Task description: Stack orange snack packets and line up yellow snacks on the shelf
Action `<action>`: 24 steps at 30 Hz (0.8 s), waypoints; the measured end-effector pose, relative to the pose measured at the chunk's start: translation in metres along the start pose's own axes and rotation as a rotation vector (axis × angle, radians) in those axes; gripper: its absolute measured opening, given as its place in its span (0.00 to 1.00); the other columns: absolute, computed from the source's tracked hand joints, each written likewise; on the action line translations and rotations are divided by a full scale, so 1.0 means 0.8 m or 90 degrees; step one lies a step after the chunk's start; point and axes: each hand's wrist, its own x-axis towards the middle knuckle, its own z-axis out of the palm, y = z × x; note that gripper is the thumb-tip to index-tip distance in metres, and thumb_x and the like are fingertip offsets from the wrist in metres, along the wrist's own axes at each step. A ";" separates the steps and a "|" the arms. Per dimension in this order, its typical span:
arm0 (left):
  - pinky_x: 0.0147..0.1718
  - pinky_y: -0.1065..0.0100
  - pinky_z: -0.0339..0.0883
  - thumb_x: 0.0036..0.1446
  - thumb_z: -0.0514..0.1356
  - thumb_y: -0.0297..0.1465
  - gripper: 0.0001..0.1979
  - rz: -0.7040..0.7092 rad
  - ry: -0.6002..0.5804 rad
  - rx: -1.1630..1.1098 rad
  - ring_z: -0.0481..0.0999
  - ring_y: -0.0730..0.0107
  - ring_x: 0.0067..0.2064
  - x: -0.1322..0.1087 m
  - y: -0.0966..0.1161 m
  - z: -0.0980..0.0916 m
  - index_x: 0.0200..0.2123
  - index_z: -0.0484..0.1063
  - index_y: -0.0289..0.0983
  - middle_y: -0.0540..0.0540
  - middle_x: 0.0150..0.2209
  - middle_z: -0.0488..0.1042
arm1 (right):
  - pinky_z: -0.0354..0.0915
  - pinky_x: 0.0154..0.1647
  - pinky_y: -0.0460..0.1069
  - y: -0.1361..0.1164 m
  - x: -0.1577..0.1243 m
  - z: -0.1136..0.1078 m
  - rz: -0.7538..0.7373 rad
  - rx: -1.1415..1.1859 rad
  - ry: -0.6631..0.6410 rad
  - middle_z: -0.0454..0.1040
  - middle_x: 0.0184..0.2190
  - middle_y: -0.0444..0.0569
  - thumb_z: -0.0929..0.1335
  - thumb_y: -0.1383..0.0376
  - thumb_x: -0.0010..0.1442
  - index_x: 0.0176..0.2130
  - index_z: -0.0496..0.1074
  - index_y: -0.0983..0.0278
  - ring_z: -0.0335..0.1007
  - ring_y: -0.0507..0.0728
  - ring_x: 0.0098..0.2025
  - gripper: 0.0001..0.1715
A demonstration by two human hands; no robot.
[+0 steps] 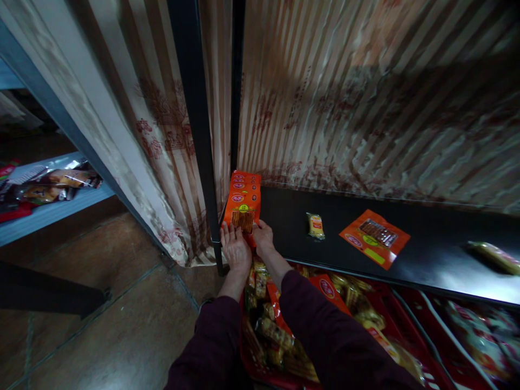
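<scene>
A row of orange snack packets stands one behind another at the left end of the black shelf, beside the dark post. The front packet has a clear window showing brown sticks and a yellow round label. My left hand lies against the lower left of that front packet, its fingers stretched out and slightly apart. At the packet's lower right edge, my right hand is closed on it, thumb towards the front. Some fingers of the right hand are hidden.
Below the shelf, a red crate holds many wrapped snacks and orange packets. On the shelf lie a small yellow packet, a flat orange packet and another wrapped snack. A dark post and striped curtain border the shelf.
</scene>
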 end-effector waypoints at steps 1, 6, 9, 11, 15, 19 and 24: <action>0.63 0.49 0.50 0.60 0.48 0.24 0.18 0.009 -0.003 -0.005 0.52 0.55 0.67 0.001 0.000 0.001 0.50 0.71 0.28 0.33 0.58 0.67 | 0.66 0.30 0.46 0.000 0.000 0.000 0.011 -0.006 0.008 0.75 0.26 0.46 0.62 0.56 0.51 0.35 0.73 0.65 0.71 0.54 0.29 0.18; 0.61 0.51 0.55 0.60 0.50 0.27 0.20 0.008 -0.027 -0.047 0.49 0.54 0.67 0.003 -0.002 0.006 0.54 0.68 0.32 0.38 0.61 0.62 | 0.65 0.32 0.46 0.001 -0.001 -0.003 0.009 -0.064 0.009 0.75 0.26 0.45 0.62 0.60 0.51 0.34 0.73 0.63 0.70 0.54 0.30 0.15; 0.61 0.50 0.55 0.61 0.50 0.30 0.22 0.003 -0.051 -0.046 0.50 0.52 0.67 0.004 -0.004 0.008 0.57 0.65 0.32 0.39 0.63 0.60 | 0.65 0.33 0.46 -0.002 -0.005 -0.005 -0.001 -0.096 0.000 0.75 0.27 0.45 0.62 0.61 0.52 0.34 0.72 0.63 0.69 0.53 0.29 0.14; 0.61 0.50 0.54 0.61 0.49 0.30 0.22 0.003 -0.067 -0.039 0.51 0.51 0.67 0.005 -0.006 0.007 0.58 0.64 0.33 0.40 0.63 0.59 | 0.65 0.35 0.47 -0.007 -0.008 -0.006 -0.005 -0.114 -0.004 0.75 0.29 0.45 0.61 0.63 0.53 0.36 0.72 0.63 0.69 0.53 0.30 0.14; 0.62 0.51 0.53 0.61 0.49 0.30 0.22 0.004 -0.095 -0.026 0.51 0.53 0.67 0.008 -0.007 0.003 0.59 0.63 0.34 0.41 0.64 0.59 | 0.65 0.45 0.49 -0.018 -0.015 -0.005 -0.035 -0.157 0.020 0.76 0.40 0.49 0.61 0.68 0.53 0.48 0.69 0.63 0.71 0.55 0.40 0.22; 0.63 0.54 0.51 0.61 0.49 0.30 0.23 -0.002 -0.107 -0.030 0.51 0.55 0.67 0.010 -0.008 0.002 0.59 0.63 0.35 0.41 0.64 0.58 | 0.60 0.55 0.53 -0.025 -0.025 -0.006 -0.084 -0.264 0.042 0.71 0.49 0.58 0.61 0.71 0.53 0.54 0.65 0.68 0.66 0.59 0.52 0.28; 0.63 0.52 0.51 0.61 0.50 0.32 0.23 0.003 -0.110 -0.030 0.50 0.53 0.67 0.008 -0.008 0.004 0.59 0.62 0.35 0.41 0.65 0.56 | 0.59 0.58 0.53 -0.020 -0.029 -0.008 -0.115 -0.283 0.040 0.70 0.52 0.58 0.60 0.70 0.54 0.57 0.63 0.69 0.64 0.59 0.55 0.30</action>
